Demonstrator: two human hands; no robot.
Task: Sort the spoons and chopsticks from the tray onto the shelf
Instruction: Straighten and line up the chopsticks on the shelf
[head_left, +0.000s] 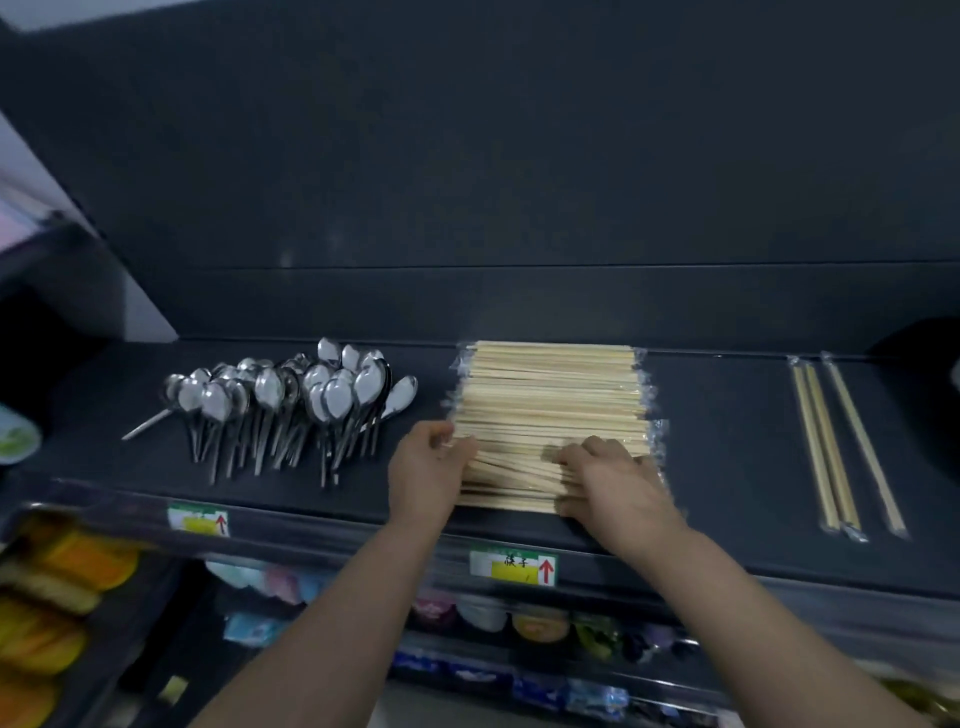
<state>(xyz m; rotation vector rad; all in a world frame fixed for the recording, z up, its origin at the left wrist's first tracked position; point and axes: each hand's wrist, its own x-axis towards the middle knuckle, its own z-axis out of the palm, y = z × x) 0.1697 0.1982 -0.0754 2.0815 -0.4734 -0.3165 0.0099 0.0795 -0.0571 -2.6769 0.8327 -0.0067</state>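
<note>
On the dark shelf (727, 415), mid-span and reaching its front edge: a stack of wrapped chopsticks (550, 395). Left hand (428, 470) at the stack's left end, fingers and thumb curled round the stick tips, gripping them. Right hand (615, 480) knuckles-up on the stack's front right part, fingers bent onto the wrappers; grasping or merely pressing, impossible to tell through the blur. Toward the shelf's left end, apart from the stack: a heap of metal spoons (291, 400). Near the right end: three loose wrapped pairs (826, 452), lying front to back.
</note>
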